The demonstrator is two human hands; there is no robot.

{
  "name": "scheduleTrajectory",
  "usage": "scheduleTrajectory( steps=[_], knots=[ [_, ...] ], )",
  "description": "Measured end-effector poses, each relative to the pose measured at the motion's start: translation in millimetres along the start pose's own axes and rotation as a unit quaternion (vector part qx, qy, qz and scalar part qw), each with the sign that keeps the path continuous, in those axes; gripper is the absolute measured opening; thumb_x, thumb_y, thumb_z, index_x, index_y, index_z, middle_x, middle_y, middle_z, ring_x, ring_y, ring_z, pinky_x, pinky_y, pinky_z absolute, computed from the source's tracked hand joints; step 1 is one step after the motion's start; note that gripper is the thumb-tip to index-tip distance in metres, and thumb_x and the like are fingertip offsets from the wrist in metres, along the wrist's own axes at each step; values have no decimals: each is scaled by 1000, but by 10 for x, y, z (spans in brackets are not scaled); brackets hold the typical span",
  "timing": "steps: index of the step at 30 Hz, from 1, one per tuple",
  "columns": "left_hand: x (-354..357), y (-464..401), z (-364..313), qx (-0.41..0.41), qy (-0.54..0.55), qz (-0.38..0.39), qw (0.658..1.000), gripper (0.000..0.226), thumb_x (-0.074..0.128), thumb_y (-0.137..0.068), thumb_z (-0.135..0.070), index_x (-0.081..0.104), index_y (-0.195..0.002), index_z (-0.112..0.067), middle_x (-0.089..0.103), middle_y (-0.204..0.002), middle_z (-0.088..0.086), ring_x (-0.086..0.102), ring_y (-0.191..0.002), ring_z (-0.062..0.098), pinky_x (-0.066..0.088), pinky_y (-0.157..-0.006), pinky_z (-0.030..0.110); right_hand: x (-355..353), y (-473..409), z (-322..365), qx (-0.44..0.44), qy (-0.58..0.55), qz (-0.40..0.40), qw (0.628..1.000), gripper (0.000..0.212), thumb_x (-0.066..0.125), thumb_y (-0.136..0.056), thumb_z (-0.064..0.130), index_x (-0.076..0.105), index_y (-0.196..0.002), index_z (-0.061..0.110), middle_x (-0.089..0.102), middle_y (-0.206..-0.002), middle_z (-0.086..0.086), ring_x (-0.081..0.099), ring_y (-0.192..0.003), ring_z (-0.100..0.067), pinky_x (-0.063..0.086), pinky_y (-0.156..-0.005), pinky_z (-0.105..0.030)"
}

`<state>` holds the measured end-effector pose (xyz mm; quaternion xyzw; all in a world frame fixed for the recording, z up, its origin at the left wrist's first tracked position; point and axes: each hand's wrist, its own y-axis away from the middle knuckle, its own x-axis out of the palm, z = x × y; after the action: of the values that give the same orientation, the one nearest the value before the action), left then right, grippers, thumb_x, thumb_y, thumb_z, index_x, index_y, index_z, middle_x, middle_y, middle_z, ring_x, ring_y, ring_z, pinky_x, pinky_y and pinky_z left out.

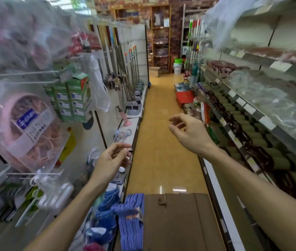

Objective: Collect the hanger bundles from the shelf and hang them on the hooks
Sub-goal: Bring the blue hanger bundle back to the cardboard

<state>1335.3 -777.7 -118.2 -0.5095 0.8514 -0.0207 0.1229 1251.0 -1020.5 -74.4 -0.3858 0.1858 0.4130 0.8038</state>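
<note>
You stand in a shop aisle with both arms stretched forward over the tan floor (159, 124). Your left hand (110, 163) is at about 7 o'clock of the view's centre, beside the edge of the left shelf (134, 127); its fingers (123, 146) are loosely curled and hold nothing that you can make out, though blur hides the tips. Your right hand (191, 134) is at about 3 o'clock of centre, over the aisle, with fingers relaxed, slightly spread and empty.

A pink hanger bundle (28, 131) in a clear bag hangs at 9 o'clock on the left wall, just under a white wire hook (22, 74). More bagged goods hang above it at 10 o'clock, too blurred to tell. On the right, at 2 o'clock, the right shelves (248, 107) carry clear bags (270, 100) whose contents you cannot tell.

At 6 o'clock a brown cardboard box (178, 220) sits on the floor, with a stack of blue hangers (131, 227) touching its left side. Mops (131, 69) stand farther down the left wall at 11 o'clock.
</note>
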Motion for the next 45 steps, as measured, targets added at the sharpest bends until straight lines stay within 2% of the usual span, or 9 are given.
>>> scheduleTrajectory(
  steps=[5,10,16,22,26,31,36,40,45],
  knots=[
    [131,-411,586,-33,-17,-5,999,17,52,-99,-8,67,-108,-12,67,-83,5,65,-70,11,55,-64,20,547,-63,-732,47,-8,42,998,25,62,-97,27,63,-121,19,64,-106,5,60,-93,-4,48,-74,-14],
    [141,-747,1164,-81,-10,-20,996,17,53,-99,-7,68,-105,-12,68,-80,-1,65,-73,19,54,-65,23,1097,-199,-1328,94,-20,88,991,28,60,-98,28,62,-124,19,63,-107,7,59,-94,-4,47,-73,-15],
    [189,-1111,1929,-106,-57,-35,992,18,51,-101,-17,68,-107,-16,69,-89,5,66,-74,12,54,-66,22,1876,-269,-2007,113,-13,139,984,26,58,-98,27,64,-122,20,64,-104,8,60,-92,-6,56,-83,-33],
    [266,-1358,3289,-112,-92,-11,989,19,48,-102,-18,66,-109,-17,67,-89,4,65,-74,10,55,-68,21,3036,86,-2936,145,7,170,975,24,57,-98,27,65,-120,20,63,-99,11,61,-86,-4,55,-82,-31],
    [356,-1410,4408,-111,-87,-3,990,21,47,-103,-16,65,-112,-8,64,-86,5,63,-71,11,52,-63,17,3951,514,-3589,167,10,177,970,23,57,-97,26,66,-117,19,66,-100,7,63,-86,-8,55,-81,-34],
    [455,-1335,5913,-78,-76,-21,994,22,47,-104,-17,65,-111,-7,63,-85,6,63,-71,14,53,-66,24,5095,1105,-4431,156,38,188,969,23,58,-98,26,65,-118,17,65,-101,5,64,-88,-12,58,-75,-36],
    [537,-1237,7173,-48,-58,-56,996,20,46,-104,-14,64,-109,-7,61,-80,2,63,-66,14,48,-66,34,6000,1597,-5164,135,58,188,971,24,60,-98,25,66,-118,15,68,-103,2,64,-91,-13,57,-83,-37],
    [534,-1170,7931,-15,-83,-55,995,20,44,-104,-14,63,-106,-10,61,-81,4,62,-70,18,50,-65,29,6580,1916,-5593,120,57,186,974,22,60,-97,28,66,-115,18,65,-97,6,64,-88,-12,59,-81,-40],
    [463,-1127,8385,9,-110,-67,992,20,46,-103,-13,65,-108,-8,63,-84,4,62,-75,14,51,-69,24,6897,2075,-5841,97,52,179,978,20,59,-96,29,67,-112,20,66,-95,8,64,-87,-9,58,-81,-42]
  ],
)
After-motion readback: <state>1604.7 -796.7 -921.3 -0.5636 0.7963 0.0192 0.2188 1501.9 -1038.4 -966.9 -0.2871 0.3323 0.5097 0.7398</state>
